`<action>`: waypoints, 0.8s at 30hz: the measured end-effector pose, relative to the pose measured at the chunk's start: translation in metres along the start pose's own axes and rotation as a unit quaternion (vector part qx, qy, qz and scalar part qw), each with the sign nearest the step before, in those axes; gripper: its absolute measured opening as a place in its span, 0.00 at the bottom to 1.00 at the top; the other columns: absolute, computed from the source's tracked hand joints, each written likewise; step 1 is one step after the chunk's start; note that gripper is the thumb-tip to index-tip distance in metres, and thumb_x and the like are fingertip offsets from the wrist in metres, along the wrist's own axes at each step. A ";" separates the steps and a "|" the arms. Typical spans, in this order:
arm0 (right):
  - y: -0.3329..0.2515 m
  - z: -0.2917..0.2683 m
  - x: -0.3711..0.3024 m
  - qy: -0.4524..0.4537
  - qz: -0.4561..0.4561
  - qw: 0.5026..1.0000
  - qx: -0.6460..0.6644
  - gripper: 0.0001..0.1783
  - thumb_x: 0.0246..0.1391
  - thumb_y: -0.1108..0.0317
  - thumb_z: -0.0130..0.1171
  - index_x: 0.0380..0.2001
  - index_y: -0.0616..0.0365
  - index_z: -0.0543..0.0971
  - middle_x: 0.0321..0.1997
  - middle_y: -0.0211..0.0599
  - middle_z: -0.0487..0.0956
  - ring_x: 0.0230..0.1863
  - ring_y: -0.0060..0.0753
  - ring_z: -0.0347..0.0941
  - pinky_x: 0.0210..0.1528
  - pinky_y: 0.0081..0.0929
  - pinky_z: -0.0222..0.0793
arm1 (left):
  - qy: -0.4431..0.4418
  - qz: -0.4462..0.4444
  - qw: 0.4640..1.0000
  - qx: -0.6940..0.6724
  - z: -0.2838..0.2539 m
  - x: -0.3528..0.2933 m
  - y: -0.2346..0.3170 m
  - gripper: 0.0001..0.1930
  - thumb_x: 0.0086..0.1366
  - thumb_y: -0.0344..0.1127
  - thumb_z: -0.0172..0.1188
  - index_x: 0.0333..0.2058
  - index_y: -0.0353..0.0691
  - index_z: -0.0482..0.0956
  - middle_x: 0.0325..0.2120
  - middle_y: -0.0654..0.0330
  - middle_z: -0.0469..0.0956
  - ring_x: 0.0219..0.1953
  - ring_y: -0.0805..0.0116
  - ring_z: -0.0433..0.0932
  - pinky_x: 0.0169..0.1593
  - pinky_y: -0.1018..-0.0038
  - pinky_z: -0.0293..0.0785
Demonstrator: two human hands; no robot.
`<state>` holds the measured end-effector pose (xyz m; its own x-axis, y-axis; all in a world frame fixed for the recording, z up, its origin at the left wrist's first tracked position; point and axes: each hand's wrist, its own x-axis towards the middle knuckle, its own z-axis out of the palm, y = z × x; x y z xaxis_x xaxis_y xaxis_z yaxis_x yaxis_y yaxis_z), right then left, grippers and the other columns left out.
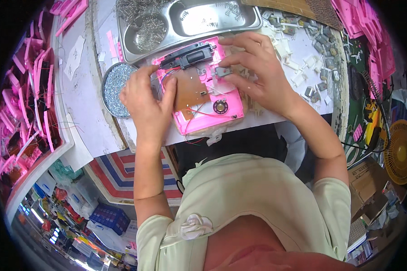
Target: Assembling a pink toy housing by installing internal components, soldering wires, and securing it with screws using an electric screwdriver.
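A pink plastic shell lies open on the white table, with a brown circuit board, thin red wires, a small round speaker and a black rectangular part inside. My left hand rests on the shell's left edge, fingers curled against the circuit board. My right hand reaches over the shell's upper right and pinches a small grey motor between thumb and fingers.
A steel compartment tray with small metal springs stands behind the shell. A round tin of screws sits at the left. Small white and grey parts are scattered at the right. Pink shells fill a bin at far left.
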<state>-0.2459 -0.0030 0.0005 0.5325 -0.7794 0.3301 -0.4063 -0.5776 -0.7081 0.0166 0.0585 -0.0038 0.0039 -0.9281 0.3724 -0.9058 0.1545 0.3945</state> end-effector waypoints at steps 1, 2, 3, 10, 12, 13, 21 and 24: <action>0.003 0.006 0.004 -0.006 -0.005 1.000 -0.010 0.16 0.46 0.70 0.70 0.41 0.48 0.83 0.62 0.34 0.76 0.64 0.51 0.62 0.67 0.45 0.58 | 0.000 -0.016 1.000 -0.002 0.002 -0.006 0.001 0.16 0.57 0.40 0.70 0.42 0.41 0.81 0.40 0.56 0.79 0.43 0.57 0.76 0.51 0.62 0.62; 0.007 0.008 0.006 -0.009 -0.009 1.000 -0.020 0.15 0.46 0.68 0.70 0.40 0.46 0.84 0.63 0.34 0.73 0.64 0.53 0.59 0.68 0.47 0.55 | 0.003 -0.039 0.999 -0.007 0.003 -0.011 0.002 0.16 0.58 0.39 0.70 0.42 0.42 0.81 0.37 0.58 0.79 0.40 0.60 0.76 0.50 0.63 0.60; 0.008 0.010 0.007 -0.009 -0.012 0.999 -0.039 0.14 0.46 0.68 0.70 0.39 0.47 0.84 0.63 0.35 0.74 0.64 0.54 0.59 0.68 0.47 0.55 | -0.004 -0.045 0.999 -0.010 0.004 -0.014 0.003 0.15 0.58 0.39 0.70 0.42 0.42 0.81 0.36 0.59 0.79 0.39 0.61 0.76 0.49 0.64 0.60; 0.003 0.008 0.012 -0.027 -0.002 0.996 -0.080 0.10 0.47 0.66 0.70 0.36 0.49 0.85 0.63 0.37 0.73 0.65 0.55 0.57 0.69 0.48 0.53 | 0.036 -0.018 0.998 -0.057 0.006 -0.017 0.005 0.06 0.56 0.32 0.71 0.32 0.44 0.82 0.24 0.64 0.76 0.31 0.65 0.75 0.43 0.66 0.59; 0.003 0.009 0.012 -0.032 0.005 0.996 -0.081 0.10 0.47 0.66 0.70 0.36 0.50 0.85 0.63 0.38 0.73 0.65 0.55 0.57 0.69 0.48 0.53 | 0.040 -0.013 0.998 -0.053 0.007 -0.018 0.002 0.06 0.55 0.32 0.71 0.31 0.44 0.82 0.24 0.65 0.76 0.30 0.66 0.74 0.43 0.66 0.59; 0.003 0.009 0.012 -0.037 0.007 0.996 -0.086 0.11 0.47 0.66 0.70 0.36 0.50 0.85 0.63 0.38 0.73 0.65 0.55 0.57 0.68 0.48 0.53 | 0.043 -0.010 0.998 -0.052 0.008 -0.018 0.001 0.06 0.55 0.32 0.71 0.31 0.44 0.82 0.24 0.65 0.76 0.30 0.66 0.74 0.43 0.66 0.59; -0.003 0.005 0.019 -0.067 0.011 0.992 -0.110 0.11 0.45 0.67 0.71 0.35 0.51 0.85 0.61 0.39 0.74 0.62 0.55 0.60 0.66 0.48 0.57 | 0.062 -0.015 0.992 -0.110 0.015 -0.023 0.002 0.07 0.54 0.29 0.71 0.29 0.43 0.80 0.21 0.66 0.73 0.26 0.67 0.72 0.41 0.67 0.58; -0.015 -0.001 0.025 -0.013 -0.021 0.990 -0.139 0.12 0.42 0.67 0.71 0.34 0.51 0.84 0.59 0.37 0.75 0.60 0.54 0.63 0.64 0.47 0.61 | 0.058 -0.024 0.989 -0.132 0.014 -0.022 0.005 0.07 0.53 0.29 0.71 0.28 0.43 0.79 0.21 0.66 0.73 0.25 0.66 0.72 0.40 0.67 0.59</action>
<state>-0.2273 -0.0136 0.0204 0.5712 -0.7487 0.3365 -0.5697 -0.6567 -0.4941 0.0061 0.0747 -0.0221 0.1069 -0.8935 0.4363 -0.7609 0.2090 0.6143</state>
